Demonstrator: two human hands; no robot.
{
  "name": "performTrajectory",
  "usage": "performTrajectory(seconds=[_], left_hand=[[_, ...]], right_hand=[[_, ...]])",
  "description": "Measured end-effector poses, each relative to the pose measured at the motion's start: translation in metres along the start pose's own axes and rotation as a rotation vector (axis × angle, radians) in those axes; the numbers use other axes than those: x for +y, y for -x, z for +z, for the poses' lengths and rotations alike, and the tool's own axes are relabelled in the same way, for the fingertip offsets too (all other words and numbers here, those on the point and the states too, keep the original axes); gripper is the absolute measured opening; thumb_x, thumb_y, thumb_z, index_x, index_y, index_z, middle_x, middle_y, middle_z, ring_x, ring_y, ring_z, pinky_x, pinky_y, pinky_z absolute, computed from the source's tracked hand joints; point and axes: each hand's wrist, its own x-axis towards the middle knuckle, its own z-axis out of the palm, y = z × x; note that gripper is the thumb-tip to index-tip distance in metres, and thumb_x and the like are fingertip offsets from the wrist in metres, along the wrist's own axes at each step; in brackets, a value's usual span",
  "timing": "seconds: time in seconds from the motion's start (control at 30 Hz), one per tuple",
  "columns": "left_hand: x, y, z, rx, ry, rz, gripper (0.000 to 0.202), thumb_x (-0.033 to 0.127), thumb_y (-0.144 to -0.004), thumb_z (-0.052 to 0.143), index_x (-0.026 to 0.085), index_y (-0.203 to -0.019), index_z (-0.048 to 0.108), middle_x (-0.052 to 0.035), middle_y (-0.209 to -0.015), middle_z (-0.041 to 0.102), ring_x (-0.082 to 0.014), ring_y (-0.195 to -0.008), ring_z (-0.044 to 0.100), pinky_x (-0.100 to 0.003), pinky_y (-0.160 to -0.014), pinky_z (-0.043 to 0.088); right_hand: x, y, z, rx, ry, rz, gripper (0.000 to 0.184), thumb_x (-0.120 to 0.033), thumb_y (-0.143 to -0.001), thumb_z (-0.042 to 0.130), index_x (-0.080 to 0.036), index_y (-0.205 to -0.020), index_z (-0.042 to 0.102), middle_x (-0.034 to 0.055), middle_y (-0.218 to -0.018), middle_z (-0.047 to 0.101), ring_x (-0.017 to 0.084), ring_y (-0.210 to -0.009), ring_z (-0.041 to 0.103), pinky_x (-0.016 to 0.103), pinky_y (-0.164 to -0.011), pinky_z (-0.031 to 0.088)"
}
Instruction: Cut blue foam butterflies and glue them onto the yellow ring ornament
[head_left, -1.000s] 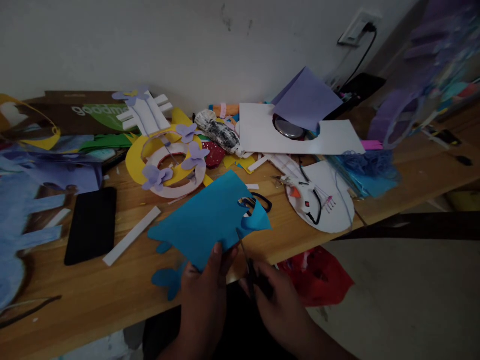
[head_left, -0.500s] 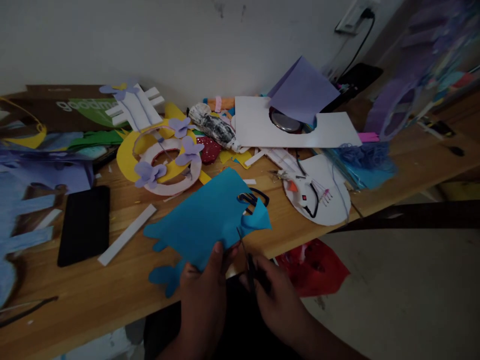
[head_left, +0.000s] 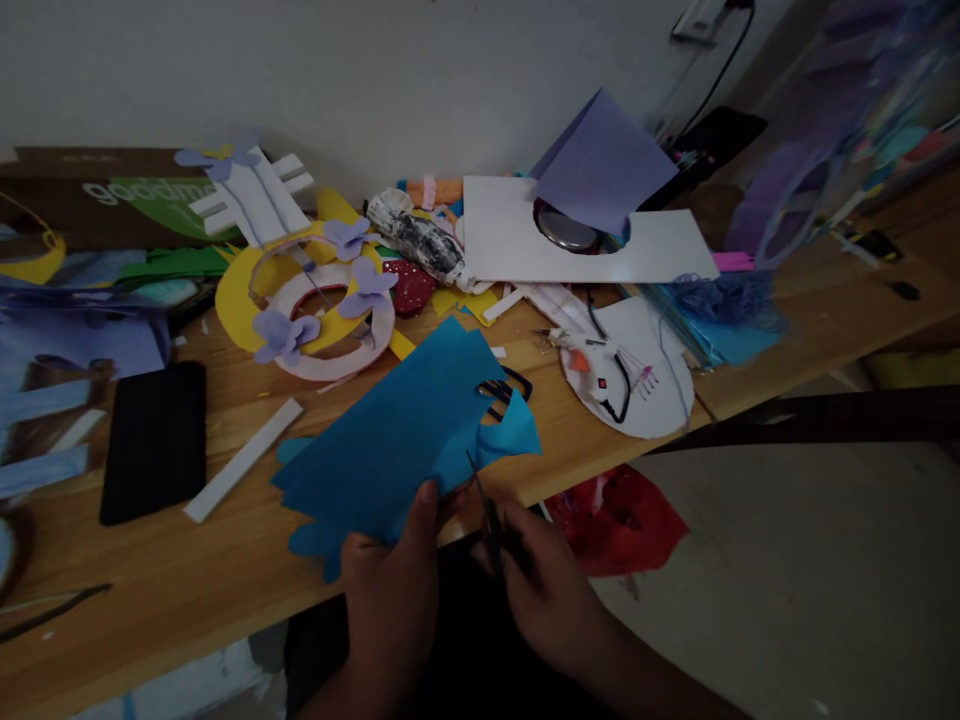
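Observation:
A blue sheet of craft paper or foam (head_left: 397, 430) is pinched at its near edge by my left hand (head_left: 394, 580), thumb on top. Rounded, scalloped shapes show along its left side, and a partly cut flap (head_left: 511, 428) curls up at its right end. My right hand (head_left: 536, 570) is closed around dark-handled scissors (head_left: 489, 515). Their blades meet the sheet's near right edge, just right of my left thumb. Behind the flap lies a black looped object (head_left: 517, 385), partly covered by the sheet.
On the wooden table (head_left: 247, 570) lie a black tablet-like slab (head_left: 154, 440), a white strip (head_left: 244, 460) and a yellow-and-white ring with purple flowers (head_left: 330, 320). A glue gun (head_left: 600, 370) rests on a white disc. White board (head_left: 495, 240) stands behind; a red sheet (head_left: 622, 525) hangs below.
The blue sheet has tilted or folded over at its left, so less of the scalloped shapes shows. The view has shifted slightly. Both hands keep their grips.

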Motion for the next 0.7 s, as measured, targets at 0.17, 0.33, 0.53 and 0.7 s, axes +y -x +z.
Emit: performTrajectory(seconds=[0.17, 0.33, 0.53, 0.7], left_hand=[[0.008, 0.003, 0.0, -0.03, -0.109, 0.049, 0.028, 0.046, -0.072, 0.082, 0.018, -0.073, 0.08, -0.0086, -0.082, 0.08, -0.0252, -0.075, 0.077, -0.029, -0.069, 0.063], [0.023, 0.007, -0.002, -0.023, -0.221, 0.101, 0.029, 0.046, -0.073, 0.08, 0.017, -0.075, 0.08, -0.0077, -0.077, 0.08, -0.0266, -0.076, 0.077, -0.031, -0.07, 0.063], [0.031, 0.005, -0.01, -0.087, -0.283, 0.124, 0.026, 0.045, -0.075, 0.079, 0.019, -0.077, 0.079, -0.0064, -0.079, 0.08, -0.0266, -0.079, 0.077, -0.035, -0.075, 0.063], [0.039, -0.004, -0.023, -0.129, -0.345, 0.114, 0.03, 0.049, -0.074, 0.08, 0.02, -0.081, 0.08, -0.0068, -0.081, 0.081, -0.0262, -0.082, 0.077, -0.033, -0.075, 0.062]], right_hand=[[0.002, 0.001, -0.002, -0.016, 0.0, -0.018, 0.007, -0.016, -0.088, 0.053, -0.021, -0.09, 0.057, -0.0011, -0.076, 0.057, 0.014, -0.069, 0.054, 0.023, -0.063, 0.042], [0.012, 0.002, -0.003, -0.033, 0.008, -0.008, 0.007, -0.015, -0.087, 0.054, -0.021, -0.087, 0.056, -0.0025, -0.072, 0.055, 0.012, -0.064, 0.052, 0.022, -0.062, 0.044], [0.014, 0.001, 0.0, -0.031, -0.005, -0.03, 0.01, -0.014, -0.089, 0.05, -0.022, -0.092, 0.055, 0.0006, -0.082, 0.062, 0.014, -0.074, 0.061, 0.024, -0.071, 0.05], [0.007, -0.002, -0.003, -0.062, 0.021, -0.031, 0.006, -0.016, -0.088, 0.053, -0.021, -0.088, 0.054, -0.0007, -0.077, 0.058, 0.014, -0.07, 0.06, 0.024, -0.068, 0.051]])
